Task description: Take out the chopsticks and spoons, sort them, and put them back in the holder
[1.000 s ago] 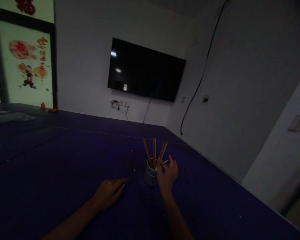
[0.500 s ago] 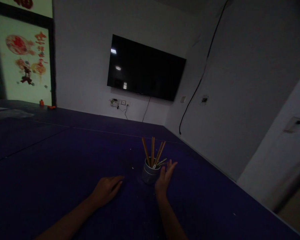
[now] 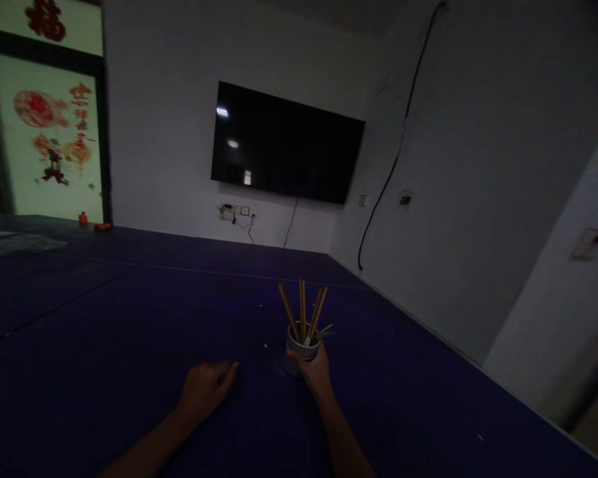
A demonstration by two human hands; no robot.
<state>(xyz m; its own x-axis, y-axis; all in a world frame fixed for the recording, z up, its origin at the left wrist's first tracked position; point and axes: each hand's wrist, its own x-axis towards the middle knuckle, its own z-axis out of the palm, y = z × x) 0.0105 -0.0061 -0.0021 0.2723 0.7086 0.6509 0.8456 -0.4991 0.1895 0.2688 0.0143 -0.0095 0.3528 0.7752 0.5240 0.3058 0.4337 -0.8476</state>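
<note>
A grey cup (image 3: 295, 347) with a pale rim stands on the dark purple surface in front of me. Several wooden chopsticks (image 3: 303, 312) lean upright in it, and some pale, thin utensils (image 3: 323, 331) slant out on its right. My right hand (image 3: 315, 372) is closed around the cup's near right side, with the thumb across its front; the other fingers are mostly hidden behind it. To the left, apart from the cup, my left hand (image 3: 205, 390) rests with its fingers curled in and the thumb pointing out; nothing shows in it.
The purple surface (image 3: 179, 318) stretches to the walls, with small white scraps around the cup. A clear plastic sheet (image 3: 20, 245) and orange items (image 3: 83, 218) lie at the far left. A television (image 3: 289, 143) hangs ahead; a black cable (image 3: 394, 166) runs down the right wall.
My right hand has gone from spread fingers beside the cup to a grip around it. My left hand's fingers have curled in. The view has tilted up slightly.
</note>
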